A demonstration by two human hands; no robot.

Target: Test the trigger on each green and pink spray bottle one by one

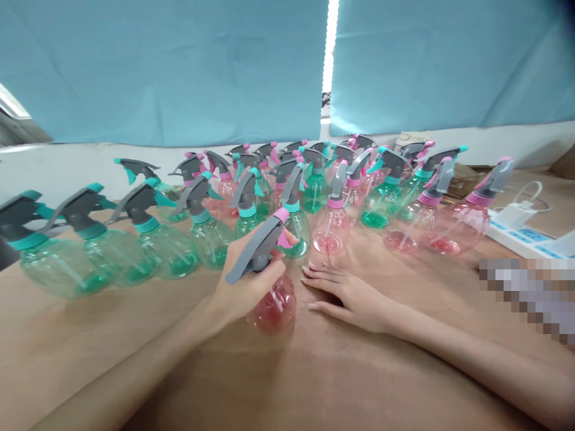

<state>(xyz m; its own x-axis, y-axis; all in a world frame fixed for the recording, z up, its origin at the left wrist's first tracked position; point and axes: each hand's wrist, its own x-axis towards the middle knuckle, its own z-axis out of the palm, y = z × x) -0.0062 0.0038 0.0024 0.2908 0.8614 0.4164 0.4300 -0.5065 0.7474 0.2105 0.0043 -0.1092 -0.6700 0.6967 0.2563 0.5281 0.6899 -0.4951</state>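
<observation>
My left hand [245,272] is wrapped around the neck of a pink spray bottle [275,305] with a grey and pink trigger head. Its round, see-through body shows below my fingers, close above or on the table; I cannot tell which. Just right of it, my right hand [348,293] lies flat on the wooden table [314,371], fingers stretched out and holding nothing. Beyond my fingertips stand a pink spray bottle [331,230] and a green spray bottle [296,230].
Several green spray bottles [171,251] line the left side. More pink and green bottles crowd the back, with a pink one [458,227] at the right. A white power strip [521,233] with a plugged-in charger lies at the right. Blue curtains [179,72] hang behind.
</observation>
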